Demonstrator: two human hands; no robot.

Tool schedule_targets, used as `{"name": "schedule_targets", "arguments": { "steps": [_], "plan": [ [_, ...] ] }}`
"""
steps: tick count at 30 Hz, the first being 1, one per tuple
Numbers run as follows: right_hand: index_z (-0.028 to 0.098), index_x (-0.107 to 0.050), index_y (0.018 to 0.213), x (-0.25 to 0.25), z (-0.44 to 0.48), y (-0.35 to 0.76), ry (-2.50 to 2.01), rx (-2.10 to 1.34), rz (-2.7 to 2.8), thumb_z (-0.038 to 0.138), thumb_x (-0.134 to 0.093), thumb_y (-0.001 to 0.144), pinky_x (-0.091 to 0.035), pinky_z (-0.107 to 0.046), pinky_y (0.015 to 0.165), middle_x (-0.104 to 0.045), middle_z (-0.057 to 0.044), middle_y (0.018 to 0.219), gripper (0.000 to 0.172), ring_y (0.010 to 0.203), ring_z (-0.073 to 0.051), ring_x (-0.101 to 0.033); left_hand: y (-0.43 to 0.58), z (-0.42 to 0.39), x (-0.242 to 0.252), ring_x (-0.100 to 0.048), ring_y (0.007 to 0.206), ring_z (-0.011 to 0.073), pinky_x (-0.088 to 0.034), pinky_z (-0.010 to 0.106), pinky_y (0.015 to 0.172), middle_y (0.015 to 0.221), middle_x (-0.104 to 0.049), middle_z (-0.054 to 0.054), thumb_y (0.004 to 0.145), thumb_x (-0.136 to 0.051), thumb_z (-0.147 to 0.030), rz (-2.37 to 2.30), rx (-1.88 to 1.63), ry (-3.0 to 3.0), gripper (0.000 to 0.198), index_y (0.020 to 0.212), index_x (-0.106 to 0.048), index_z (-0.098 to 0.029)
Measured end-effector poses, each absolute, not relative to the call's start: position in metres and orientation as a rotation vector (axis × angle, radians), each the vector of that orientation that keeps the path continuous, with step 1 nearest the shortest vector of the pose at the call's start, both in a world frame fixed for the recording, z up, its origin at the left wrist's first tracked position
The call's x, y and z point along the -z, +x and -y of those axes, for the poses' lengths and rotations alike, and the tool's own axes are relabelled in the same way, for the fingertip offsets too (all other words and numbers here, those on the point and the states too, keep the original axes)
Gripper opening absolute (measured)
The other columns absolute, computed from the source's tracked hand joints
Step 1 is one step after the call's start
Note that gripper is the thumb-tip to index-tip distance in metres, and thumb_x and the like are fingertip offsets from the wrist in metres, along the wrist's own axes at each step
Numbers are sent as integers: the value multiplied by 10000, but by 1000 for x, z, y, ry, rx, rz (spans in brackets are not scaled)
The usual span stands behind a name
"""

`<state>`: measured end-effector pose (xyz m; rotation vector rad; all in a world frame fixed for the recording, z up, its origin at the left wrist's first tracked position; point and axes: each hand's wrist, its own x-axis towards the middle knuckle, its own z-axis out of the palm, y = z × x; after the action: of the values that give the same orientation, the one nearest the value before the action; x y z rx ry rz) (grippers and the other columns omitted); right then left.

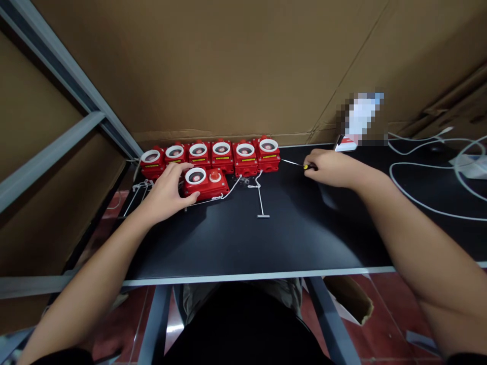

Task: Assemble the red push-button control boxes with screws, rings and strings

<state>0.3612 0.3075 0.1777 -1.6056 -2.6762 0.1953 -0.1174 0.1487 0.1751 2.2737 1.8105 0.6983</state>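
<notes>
The left hand [167, 190] is half closed round the left end of a red box [207, 183], fingers curved over its far edge and thumb along its near side. The box is a squat, glossy oblong that lies flat towards the back left of the tabletop [297, 238]. On top it has a round white ring with a dark centre and, to the right, a small red knob. A thin white string [228, 191] trails from its right end.

The right hand [335, 168] is closed in a loose fist on a screwdriver [294, 163]. A bit of yellow and black handle shows at the fingers. The slim metal shaft lies low over the tabletop and points left.

Just behind the box stands a row [222, 154] of six similar red boxes with white rings and yellow labels. The shaft's tip is just beside the rightmost one. A thin metal T-shaped key [261, 203] lies flat on the matt black tabletop. A white cable [418, 203] loops at the right, and brown cardboard [243, 66] rises behind.
</notes>
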Motion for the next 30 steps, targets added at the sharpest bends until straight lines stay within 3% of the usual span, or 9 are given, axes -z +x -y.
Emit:
{"name": "schedule_targets", "arguments": {
  "steps": [6, 12, 17, 24, 30],
  "plan": [
    [242, -680, 892, -179, -310, 367, -1825, -107, 2690, 330, -749, 956, -514, -417, 859, -776, -145, 1072, 130, 942, -311, -709, -119, -148, -176, -684, 1591, 437, -545, 650, 1406, 1652, -713, 193, 1000, -778, -496, -1836, -660, 2291, 726, 1635, -605, -190],
    [209, -716, 997, -183, -302, 360, -1946, -86, 2699, 318, -709, 1047, -511, -447, 813, -805, -199, 1042, 120, 904, -325, -724, -121, -147, -176, -689, 1580, 420, -576, 603, 1391, 1691, -672, 183, 935, -795, -383, -1824, -585, 2262, 822, 1700, -566, -189],
    [195, -738, 1073, -186, -295, 354, -1998, -54, 2688, 312, -680, 1068, -547, -472, 864, -832, -232, 1133, 130, 981, -356, -759, -123, -149, -174, -639, 1675, 455, -517, 655, 1457, 1803, -636, 219, 920, -822, -365, -1821, -543, 2266, 907, 1758, -537, -167],
    [121, -737, 1352, -197, -277, 337, -1985, 53, 2566, 369, -523, 1175, -592, -553, 1023, -747, -364, 1545, 372, 1344, -501, -762, -124, -141, -191, -767, 1496, 419, -668, 622, 1295, 1637, -760, 179, 881, -862, -451, -1757, -791, 2212, 745, 1567, -711, -200],
    [161, -704, 1317, -200, -270, 327, -1816, 25, 2544, 410, -496, 1171, -565, -574, 1012, -752, -350, 1469, 356, 1356, -526, -746, -124, -140, -196, -791, 1454, 398, -685, 569, 1259, 1584, -787, 171, 860, -947, -677, -1538, -1221, 2024, 846, 1526, -668, -236]
  ]
}}
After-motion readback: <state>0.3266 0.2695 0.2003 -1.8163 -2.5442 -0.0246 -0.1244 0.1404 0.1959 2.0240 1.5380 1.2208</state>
